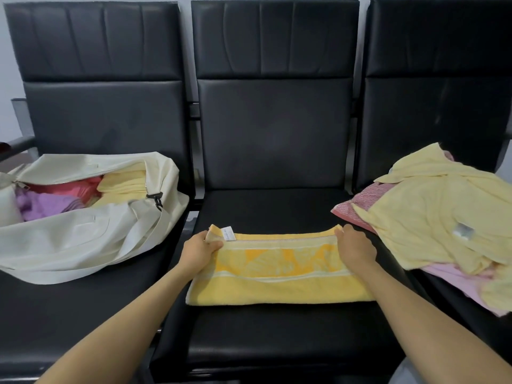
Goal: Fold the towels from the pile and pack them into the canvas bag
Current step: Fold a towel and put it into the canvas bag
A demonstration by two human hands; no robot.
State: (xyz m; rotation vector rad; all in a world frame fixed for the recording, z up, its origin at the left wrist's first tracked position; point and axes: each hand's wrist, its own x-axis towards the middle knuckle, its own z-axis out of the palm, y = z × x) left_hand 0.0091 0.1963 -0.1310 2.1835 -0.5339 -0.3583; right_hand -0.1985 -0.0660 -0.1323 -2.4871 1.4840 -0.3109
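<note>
- The yellow towel point(277, 275) lies flat across the front of the middle seat point(277, 333). It is already doubled into a long band, with its patterned stripe facing up. I judge that it lies there because the seat gives a firm, level place to square the layers.
- The left hand point(201, 249) grips the towel's far left corner, beside the white label point(228, 233). Its fingers point(214, 245) are curled narrowly round the cloth, with the thumb lying on top.
- The right hand point(354, 249) holds the towel's far right corner, knuckles up. The fingertips are tucked over the edge, and the back of the hand hides most of the pinch.
- Holding both far corners keeps the edge taut and straight. That likely prepares for drawing it toward the near edge, or for aligning the layers.
- Both forearms reach forward from the near side of the towel, angled slightly inward with the wrists low. The hands are level with each other, one at each end of the band.
- The canvas bag point(83, 239) sits left of the towel on the next seat, its mouth open. Folded towels point(124, 181) in cream, pink and purple are inside it.
- The pile point(432, 217) of loose towels lies right of the towel, so each piece travels from right to left.
</note>
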